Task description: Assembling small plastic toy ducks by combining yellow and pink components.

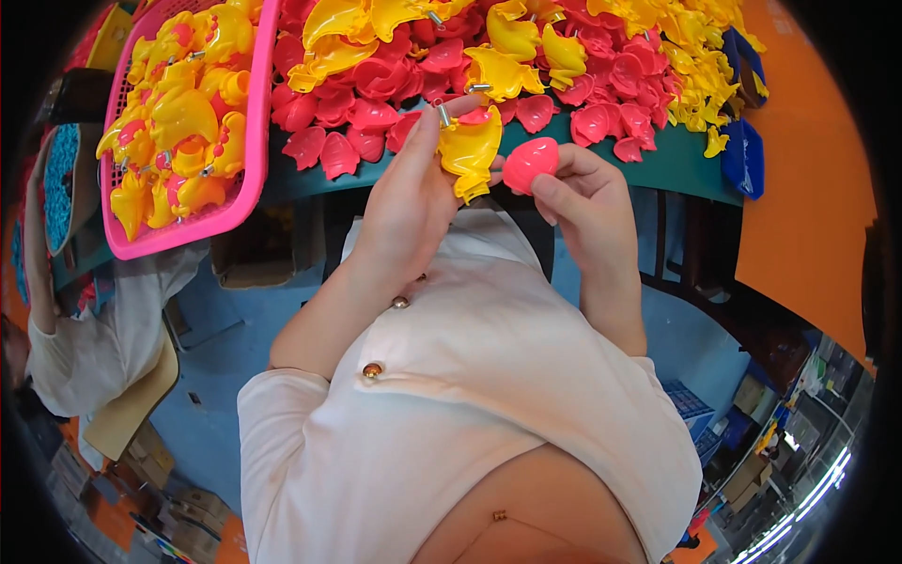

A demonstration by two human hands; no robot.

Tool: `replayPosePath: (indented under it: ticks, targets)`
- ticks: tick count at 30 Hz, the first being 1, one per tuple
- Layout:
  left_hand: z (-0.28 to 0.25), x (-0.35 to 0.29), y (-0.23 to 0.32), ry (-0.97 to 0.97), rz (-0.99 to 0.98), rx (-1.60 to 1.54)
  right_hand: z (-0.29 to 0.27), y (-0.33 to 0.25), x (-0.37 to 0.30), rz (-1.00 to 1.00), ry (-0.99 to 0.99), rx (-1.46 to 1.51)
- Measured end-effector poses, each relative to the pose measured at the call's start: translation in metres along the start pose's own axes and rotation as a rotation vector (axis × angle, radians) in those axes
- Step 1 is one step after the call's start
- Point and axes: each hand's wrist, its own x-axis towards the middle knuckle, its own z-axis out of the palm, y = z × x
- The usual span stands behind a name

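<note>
My left hand (418,193) is closed around a yellow plastic half-shell (470,150), shaped like part of a toy bird, with its hollow side showing. A small silvery metal piece (444,116) sits at the shell's upper left edge, by my fingers. Between the thumb and fingers of my right hand (587,193) is a pinkish-red rounded plastic shell (531,165). It is held just right of the yellow half-shell, and I cannot tell whether the two touch. Just beyond my hands lies a heap of red shell pieces (376,115) with yellow half-shells (512,70) on top.
A pink basket (260,141) of yellow-and-red toy birds stands at the left. More small yellow parts (700,66) lie at the far right, near blue trays (744,160). The table edge is green (691,179). Another person's sleeve (103,338) shows at the left.
</note>
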Motion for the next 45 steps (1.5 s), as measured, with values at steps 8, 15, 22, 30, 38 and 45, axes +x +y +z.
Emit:
replayPosePath:
  ticks: [8, 15, 22, 30, 38, 45]
  targets:
    - [0.003, 0.001, -0.001, -0.040, -0.089, -0.056, 0.035, 0.009, 0.001, -0.341, 0.125, -0.218]
    - [0.000, 0.003, -0.004, -0.063, -0.111, -0.190, 0.041, 0.011, 0.001, -0.278, 0.252, -0.354]
    - [-0.003, 0.005, -0.005, -0.112, -0.137, -0.200, 0.044, 0.017, 0.001, -0.399, 0.260, -0.573]
    - [0.000, 0.008, -0.006, -0.116, -0.137, -0.214, 0.042, 0.012, 0.001, -0.410, 0.228, -0.583]
    - [0.005, 0.018, -0.020, -0.112, -0.157, -0.054, 0.033, 0.026, 0.000, -0.461, 0.353, -0.805]
    - [0.006, 0.014, -0.032, -0.206, -0.237, -0.008, -0.028, 0.014, -0.022, -0.390, 0.045, -0.048]
